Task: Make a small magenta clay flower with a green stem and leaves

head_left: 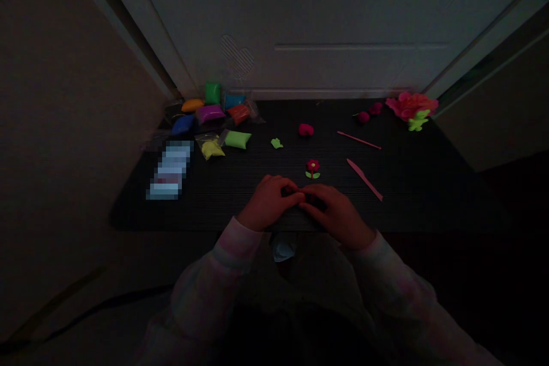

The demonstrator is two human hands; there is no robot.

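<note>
Near the front edge of the dark table, my left hand [273, 200] and my right hand [337, 211] meet with their fingertips pinched together. Whatever lies between the fingertips is too small and dim to make out. Just beyond them lies a small clay flower [313, 167], red with a pale centre and two green leaves. A lump of red-pink clay [306, 130] sits farther back. To its left is a small piece of light green clay [277, 143]. A pink plastic clay knife [364, 179] lies to the right of my right hand, with a thin pink modelling stick [359, 140] behind it.
Bags of coloured clay, among them a purple one [210, 113] and a light green one [237, 139], cover the back left. A blurred lit screen [170, 170] lies at left. Back right hold a pink ruffled shape [412, 106], a yellow-green figure [418, 120] and dark pink balls [363, 118].
</note>
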